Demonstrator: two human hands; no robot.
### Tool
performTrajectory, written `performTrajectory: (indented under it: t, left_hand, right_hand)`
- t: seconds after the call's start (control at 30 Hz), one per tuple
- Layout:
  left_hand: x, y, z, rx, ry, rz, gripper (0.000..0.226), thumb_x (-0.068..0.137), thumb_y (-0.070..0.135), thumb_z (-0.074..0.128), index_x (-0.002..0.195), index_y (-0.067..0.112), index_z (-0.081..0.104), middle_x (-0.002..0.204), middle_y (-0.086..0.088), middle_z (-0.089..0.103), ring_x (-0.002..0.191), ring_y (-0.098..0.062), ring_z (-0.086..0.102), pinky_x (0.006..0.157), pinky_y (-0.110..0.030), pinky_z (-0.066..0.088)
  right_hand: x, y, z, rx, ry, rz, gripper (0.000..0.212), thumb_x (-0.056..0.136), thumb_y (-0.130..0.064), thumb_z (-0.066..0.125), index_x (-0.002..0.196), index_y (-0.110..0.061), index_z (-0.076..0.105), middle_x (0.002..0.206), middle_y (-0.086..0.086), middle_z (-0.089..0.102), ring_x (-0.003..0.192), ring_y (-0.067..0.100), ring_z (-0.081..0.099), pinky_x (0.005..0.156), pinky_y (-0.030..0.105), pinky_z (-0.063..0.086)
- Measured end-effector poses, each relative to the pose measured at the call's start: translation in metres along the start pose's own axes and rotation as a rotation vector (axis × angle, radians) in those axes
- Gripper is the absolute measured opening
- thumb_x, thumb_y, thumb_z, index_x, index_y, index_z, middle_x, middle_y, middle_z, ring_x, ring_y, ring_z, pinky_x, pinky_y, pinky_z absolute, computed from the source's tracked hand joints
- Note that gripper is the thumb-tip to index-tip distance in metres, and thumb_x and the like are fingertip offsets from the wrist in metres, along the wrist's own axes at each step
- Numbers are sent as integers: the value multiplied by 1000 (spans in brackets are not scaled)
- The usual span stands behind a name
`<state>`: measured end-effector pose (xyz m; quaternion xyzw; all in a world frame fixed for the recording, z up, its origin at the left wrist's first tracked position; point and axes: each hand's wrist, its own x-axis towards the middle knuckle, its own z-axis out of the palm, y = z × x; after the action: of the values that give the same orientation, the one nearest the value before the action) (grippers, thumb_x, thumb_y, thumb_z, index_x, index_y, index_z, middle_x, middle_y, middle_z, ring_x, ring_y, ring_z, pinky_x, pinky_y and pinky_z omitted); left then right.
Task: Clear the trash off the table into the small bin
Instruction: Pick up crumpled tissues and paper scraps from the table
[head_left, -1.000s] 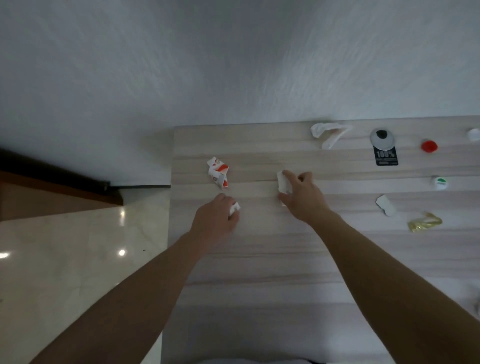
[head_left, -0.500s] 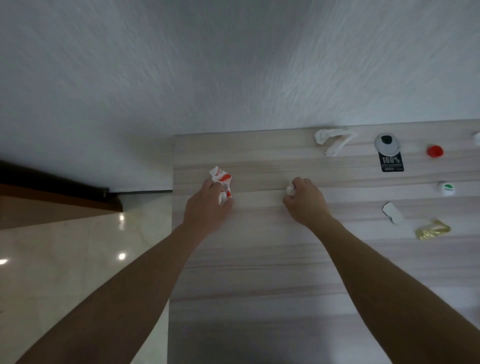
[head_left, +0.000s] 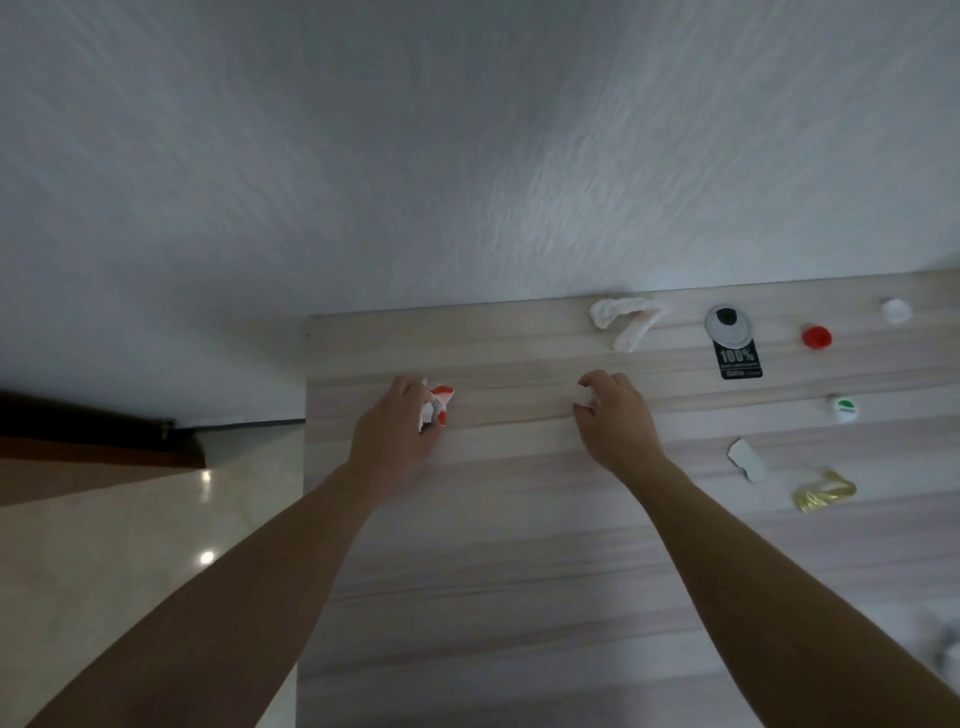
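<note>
Head view: two bare forearms reach from the near edge across the pale wood-grain counter (head_left: 493, 571). The left hand (head_left: 395, 431) has its fingers curled over the crumpled red-and-white paper wrapper (head_left: 440, 405), which sits near the counter's left edge. A second ago that wrapper lay free and this hand was nearer, pinching a tiny white bit that can no longer be seen. The right hand (head_left: 618, 423), at about the same depth and well apart from the left, is balled round a small white paper scrap (head_left: 584, 399). Only a corner of it shows between thumb and fingers. A second ago the scrap stood flat and taller out of the fingertips. The other litter lies as it did.

Counted near to far, all on the right part of the counter and clear of both hands:
- One crinkled gold foil wrapper (head_left: 823, 491).
- One torn flat white paper piece (head_left: 747, 460), just beside the foil.
- Three round bottle caps: one white cap with a green top (head_left: 841, 408), one red plastic cap (head_left: 815, 336) and one plain white cap (head_left: 896, 310), the farthest to the right.
- One black label printed "100%" (head_left: 740, 361), with a round white disc (head_left: 727, 325) at its far end.
- One twisted white tissue (head_left: 628, 325), at the far edge below the white textured wall (head_left: 467, 156).

Left of the counter, the glossy beige floor (head_left: 130, 545) shows two bright light spots.
</note>
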<state>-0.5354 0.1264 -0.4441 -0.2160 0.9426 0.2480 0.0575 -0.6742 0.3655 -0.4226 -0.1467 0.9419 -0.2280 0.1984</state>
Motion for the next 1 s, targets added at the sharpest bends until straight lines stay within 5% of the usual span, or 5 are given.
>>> performTrajectory:
  t: [0.13,0.37,0.57,0.73,1.0]
  left_hand:
    - [13,18,4,-27,-43,38,18,85,26,60,97,15,54,105,-7,55,91,-33,59,71,-39,48]
    - [34,53,10,-72,-52,67,21,86,21,56,101,11,45,101,-13,55,88,-38,58,69,-40,43]
    - [47,66,17,-153,-85,50,56,86,16,56,138,17,36,141,-7,45,114,-35,56,87,-40,47]
    - [52,64,19,-98,-76,87,55,83,13,59,136,14,43,129,-12,49,109,-38,58,85,-45,49]
    - [55,58,18,-87,-44,87,48,83,14,57,130,17,46,122,-9,51,103,-34,59,80,-41,51]
  right_hand:
    - [11,10,-12,34,76,29,30,89,-24,65,116,-18,56,105,7,54,86,21,54,76,31,42]
    - [41,32,-42,59,138,68,49,90,-21,62,134,-18,41,119,16,54,104,34,56,84,37,42]
    - [67,46,-53,34,113,71,69,90,-20,62,147,-29,23,119,19,53,106,36,56,86,42,44]
    - [88,52,-48,-22,22,57,89,87,-22,66,152,-33,5,118,22,54,104,38,57,84,44,46]
    - [99,59,-36,-75,-62,79,45,88,-37,59,128,-24,45,108,20,53,96,39,58,74,34,41]
